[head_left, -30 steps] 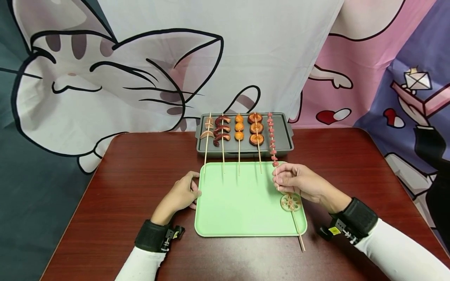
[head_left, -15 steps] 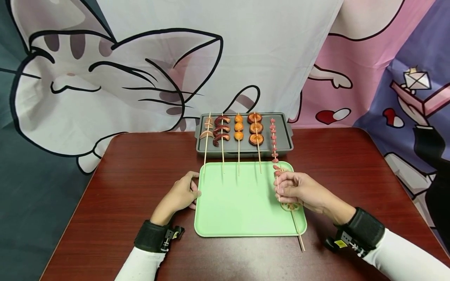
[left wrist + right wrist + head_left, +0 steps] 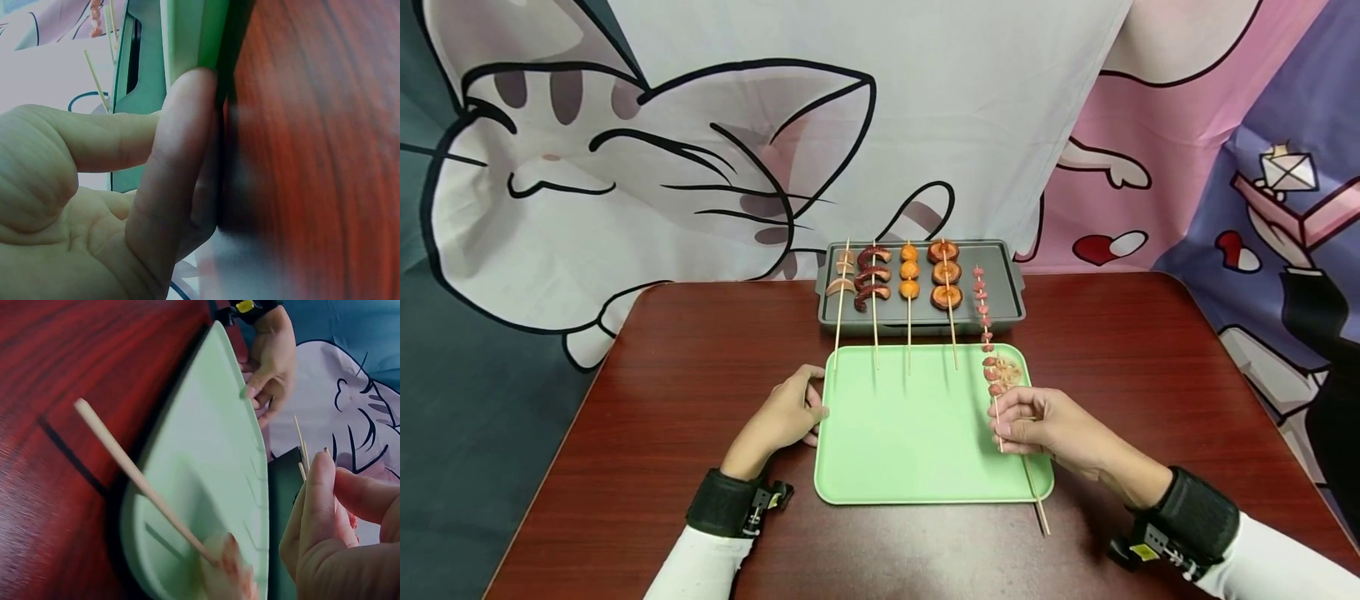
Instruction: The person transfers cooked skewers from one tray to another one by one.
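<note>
My right hand [image 3: 1028,427] pinches the thin stick of a skewer of small pink pieces [image 3: 986,333], which runs from the grey baking tray [image 3: 1009,287] onto the green tray [image 3: 910,433]. A pale lotus slice [image 3: 1011,372] lies just beyond my fingers, beside the lowest pink pieces. A bare stick end [image 3: 1037,504] juts over the green tray's near right corner; in the right wrist view this stick [image 3: 134,475] crosses the tray rim [image 3: 206,394]. My left hand [image 3: 786,414] rests with straight fingers [image 3: 181,156] against the green tray's left edge [image 3: 200,37].
Several other skewers lie on the grey tray: pale slices [image 3: 842,275], dark curled pieces [image 3: 872,283], orange balls [image 3: 910,271] and brown mushrooms [image 3: 946,273], with their sticks reaching over the green tray. The trays stand on a red-brown table [image 3: 685,375] before a cartoon cloth backdrop [image 3: 700,142].
My right hand has drawn back toward me, pulling the pink skewer down out of the grey tray. The lotus slice, earlier under the hand, now lies beyond it. The left hand has stayed still.
</note>
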Action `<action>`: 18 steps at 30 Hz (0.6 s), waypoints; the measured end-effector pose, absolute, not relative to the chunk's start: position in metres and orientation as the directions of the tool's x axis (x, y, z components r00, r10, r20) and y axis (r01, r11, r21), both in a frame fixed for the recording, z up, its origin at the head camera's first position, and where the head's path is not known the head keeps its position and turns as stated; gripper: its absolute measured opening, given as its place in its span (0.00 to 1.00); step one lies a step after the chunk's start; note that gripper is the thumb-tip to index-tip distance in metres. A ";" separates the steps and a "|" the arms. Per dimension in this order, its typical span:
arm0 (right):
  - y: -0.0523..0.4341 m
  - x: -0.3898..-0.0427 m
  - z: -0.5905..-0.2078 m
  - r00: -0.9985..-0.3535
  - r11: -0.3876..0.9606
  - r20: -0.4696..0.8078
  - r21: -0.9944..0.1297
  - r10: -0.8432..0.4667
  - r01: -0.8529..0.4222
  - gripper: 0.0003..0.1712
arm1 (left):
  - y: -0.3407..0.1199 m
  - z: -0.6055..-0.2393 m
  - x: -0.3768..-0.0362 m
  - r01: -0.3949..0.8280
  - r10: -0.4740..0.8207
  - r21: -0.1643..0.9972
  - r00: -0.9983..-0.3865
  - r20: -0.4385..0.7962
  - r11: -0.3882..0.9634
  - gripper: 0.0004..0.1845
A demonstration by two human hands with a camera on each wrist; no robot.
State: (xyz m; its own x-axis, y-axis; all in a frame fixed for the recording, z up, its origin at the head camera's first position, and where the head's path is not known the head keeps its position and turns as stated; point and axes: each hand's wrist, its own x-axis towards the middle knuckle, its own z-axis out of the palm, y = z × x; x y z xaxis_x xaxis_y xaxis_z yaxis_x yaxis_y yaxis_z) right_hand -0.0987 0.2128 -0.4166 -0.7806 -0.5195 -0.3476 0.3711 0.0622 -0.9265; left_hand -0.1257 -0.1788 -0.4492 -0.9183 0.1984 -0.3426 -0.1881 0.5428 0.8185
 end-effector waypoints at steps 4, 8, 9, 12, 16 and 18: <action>0.215 -0.090 -0.419 -0.788 0.062 -0.340 -0.930 -0.513 0.362 0.14 | -0.179 -0.449 -0.125 -0.185 0.203 0.820 -0.918 -0.341 0.542 0.31; 0.218 -0.083 -0.421 -0.798 0.067 -0.335 -0.934 -0.501 0.350 0.16 | -0.179 -0.450 -0.125 -0.186 0.206 0.818 -0.916 -0.345 0.544 0.31; 0.218 -0.081 -0.421 -0.801 0.074 -0.333 -0.936 -0.498 0.344 0.17 | -0.179 -0.450 -0.126 -0.188 0.204 0.818 -0.916 -0.346 0.544 0.31; 0.219 -0.077 -0.424 -0.814 0.105 -0.316 -0.947 -0.488 0.304 0.21 | -0.179 -0.450 -0.125 -0.182 0.205 0.817 -0.917 -0.341 0.546 0.31; 0.218 -0.072 -0.426 -0.828 0.135 -0.282 -0.959 -0.486 0.247 0.23 | -0.180 -0.450 -0.125 -0.174 0.208 0.819 -0.919 -0.334 0.547 0.31; 0.218 -0.069 -0.426 -0.831 0.139 -0.275 -0.961 -0.484 0.237 0.24 | -0.180 -0.451 -0.126 -0.176 0.208 0.819 -0.919 -0.336 0.547 0.31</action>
